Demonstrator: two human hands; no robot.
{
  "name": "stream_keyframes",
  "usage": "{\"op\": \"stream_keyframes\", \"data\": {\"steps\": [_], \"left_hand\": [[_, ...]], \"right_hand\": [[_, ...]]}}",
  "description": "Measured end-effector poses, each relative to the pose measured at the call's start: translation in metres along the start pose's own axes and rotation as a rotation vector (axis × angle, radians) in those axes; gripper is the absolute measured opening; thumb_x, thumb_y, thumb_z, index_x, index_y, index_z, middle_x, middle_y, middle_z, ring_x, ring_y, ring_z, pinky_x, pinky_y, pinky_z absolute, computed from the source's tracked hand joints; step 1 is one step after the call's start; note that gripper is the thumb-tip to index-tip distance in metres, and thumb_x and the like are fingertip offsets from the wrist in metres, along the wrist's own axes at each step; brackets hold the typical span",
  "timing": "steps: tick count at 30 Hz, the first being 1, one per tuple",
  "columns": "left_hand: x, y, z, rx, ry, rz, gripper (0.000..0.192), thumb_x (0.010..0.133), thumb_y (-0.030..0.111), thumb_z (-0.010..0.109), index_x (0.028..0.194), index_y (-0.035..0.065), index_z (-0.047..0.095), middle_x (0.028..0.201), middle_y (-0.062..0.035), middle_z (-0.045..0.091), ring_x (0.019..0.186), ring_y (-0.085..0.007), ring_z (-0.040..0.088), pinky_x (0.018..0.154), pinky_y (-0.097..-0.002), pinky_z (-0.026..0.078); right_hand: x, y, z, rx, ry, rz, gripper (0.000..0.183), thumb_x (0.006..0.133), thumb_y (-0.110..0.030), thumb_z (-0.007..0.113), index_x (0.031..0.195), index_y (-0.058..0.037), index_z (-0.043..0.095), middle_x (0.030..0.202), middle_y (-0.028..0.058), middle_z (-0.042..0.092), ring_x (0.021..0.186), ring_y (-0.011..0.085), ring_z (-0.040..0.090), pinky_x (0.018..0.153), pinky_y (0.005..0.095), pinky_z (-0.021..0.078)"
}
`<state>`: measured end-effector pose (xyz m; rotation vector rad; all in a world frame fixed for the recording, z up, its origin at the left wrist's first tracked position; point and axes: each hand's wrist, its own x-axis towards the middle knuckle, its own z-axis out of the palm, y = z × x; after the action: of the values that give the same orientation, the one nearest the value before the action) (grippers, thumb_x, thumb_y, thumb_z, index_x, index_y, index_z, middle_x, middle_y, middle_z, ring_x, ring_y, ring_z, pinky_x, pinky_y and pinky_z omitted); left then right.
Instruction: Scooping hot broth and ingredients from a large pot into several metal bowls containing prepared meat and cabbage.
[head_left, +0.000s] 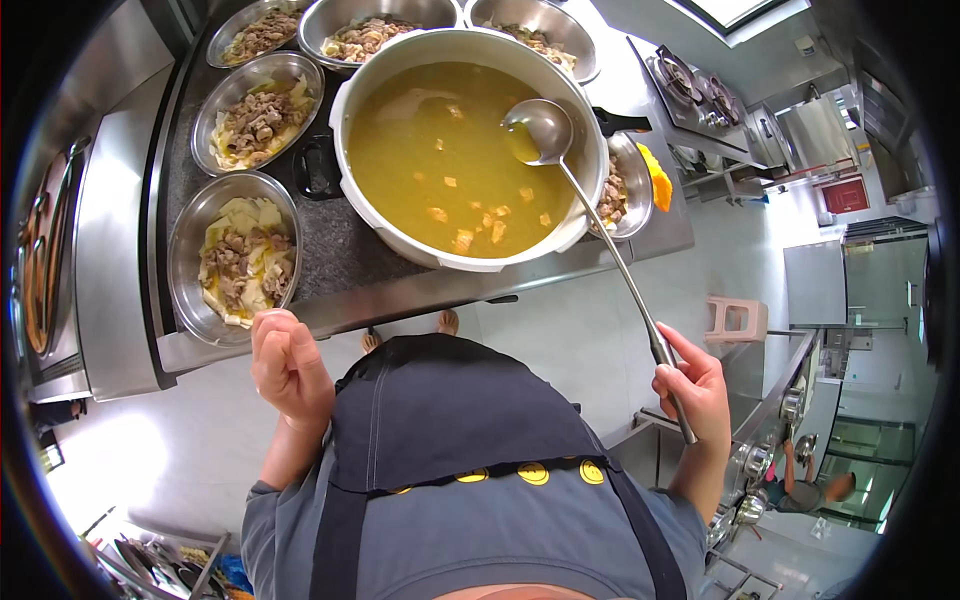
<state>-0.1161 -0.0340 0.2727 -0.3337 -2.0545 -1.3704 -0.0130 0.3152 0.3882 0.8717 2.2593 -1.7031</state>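
A steel ladle (616, 264) is in my right hand (694, 386), which grips the thick end of its handle. The ladle's bowl is at the right side of a large pot (469, 264), with some yellow broth (405, 157) in it. Pieces of meat or similar food float in that broth. My left hand (289, 367) is curled with its fingers closed, and nothing shows in it. It is nearest to an oval steel bowl (184, 262) holding pale slices and chopped meat (240, 259); whether the fingertips touch the rim cannot be told.
Similar filled steel bowls (311, 112) stand left of, behind and right of the pot on the dark counter (330, 247). A yellow cloth (657, 178) lies by the right bowl. Beyond are a pink stool (735, 319), a stove (694, 94) and another person (806, 487) among steel pans.
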Motion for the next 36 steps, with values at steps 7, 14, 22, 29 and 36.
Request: {"op": "stream_keyframes", "data": {"steps": [7,14,22,29,36], "left_hand": [[0.0,-0.001,0.0,-0.001,0.012,0.002,0.029,0.082,-0.004,0.049,0.06,0.0042,0.032,0.062,-0.0071,0.043,0.061,-0.0206,0.041,0.057,-0.0293,0.036],[0.0,0.001,-0.001,0.006,0.01,-0.001,0.028,0.081,-0.005,0.05,0.06,0.0039,0.033,0.062,-0.0075,0.044,0.061,-0.0206,0.042,0.057,-0.0293,0.037],[-0.002,0.001,-0.003,0.006,0.02,-0.002,0.03,0.081,-0.003,0.052,0.059,0.0043,0.032,0.061,-0.007,0.044,0.061,-0.0199,0.041,0.056,-0.0274,0.035],[-0.003,0.002,-0.005,0.012,0.027,0.005,0.032,0.082,-0.002,0.052,0.059,0.0048,0.03,0.06,-0.0066,0.042,0.059,-0.0194,0.039,0.054,-0.028,0.035],[-0.003,0.002,-0.007,0.024,0.04,0.001,0.032,0.081,-0.003,0.052,0.059,0.0047,0.03,0.06,-0.0067,0.041,0.059,-0.0194,0.039,0.054,-0.0284,0.035]], "right_hand": [[0.001,-0.001,0.003,0.111,-0.068,0.057,0.048,0.079,-0.001,0.055,0.126,-0.0021,0.045,0.059,0.004,0.052,0.04,0.0056,0.04,0.036,0.0194,0.03],[0.0,0.0,0.007,0.155,-0.144,0.073,0.048,0.079,-0.002,0.056,0.126,-0.0014,0.044,0.06,0.0039,0.051,0.042,0.0055,0.04,0.036,0.0189,0.0304],[0.005,-0.002,0.015,0.167,-0.25,0.074,0.049,0.08,-0.002,0.056,0.127,-0.0003,0.042,0.061,0.0031,0.05,0.043,0.0049,0.039,0.037,0.0187,0.03],[0.012,-0.005,0.023,0.143,-0.351,0.089,0.049,0.082,-0.003,0.054,0.128,-0.0008,0.041,0.061,0.0025,0.049,0.043,0.0047,0.038,0.038,0.019,0.0304],[0.015,-0.01,0.021,0.141,-0.424,0.12,0.048,0.082,-0.003,0.054,0.128,-0.001,0.041,0.061,0.0034,0.05,0.041,0.0047,0.038,0.037,0.0193,0.0295]]}}
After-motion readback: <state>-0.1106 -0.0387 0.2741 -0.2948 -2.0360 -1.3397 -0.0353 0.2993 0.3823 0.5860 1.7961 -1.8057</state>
